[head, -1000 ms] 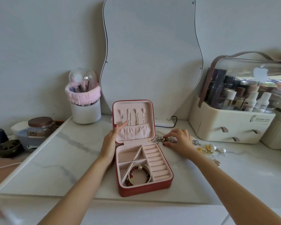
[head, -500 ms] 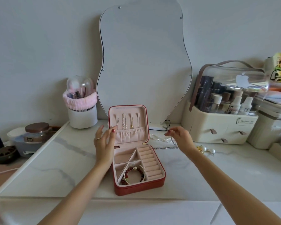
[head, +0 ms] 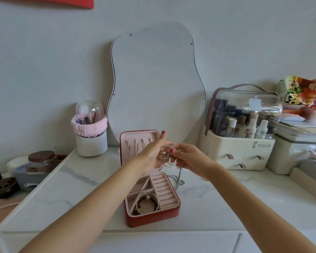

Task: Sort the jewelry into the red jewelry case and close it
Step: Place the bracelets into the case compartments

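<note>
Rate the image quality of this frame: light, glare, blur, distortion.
Head view: soft, even daylight with faint shadows; glare on the clear organizer lid; wide-angle bending stretches the forearms and table edge; the left hand and right hand look slightly smeared around the silver chain; the red jewelry case stays fairly sharp.

The jewelry case is red outside with a pale pink lining, and the bracelets in it are dark red beads plus a silvery-white string. Nails on both hands are painted dark red. Just below the right hand's fingers hangs a silver chain, with a white pearl strand beside it. Countertop is white marble with grey veining. The headband is fluffy pink, and the snack bag is orange, red and yellow.
</note>
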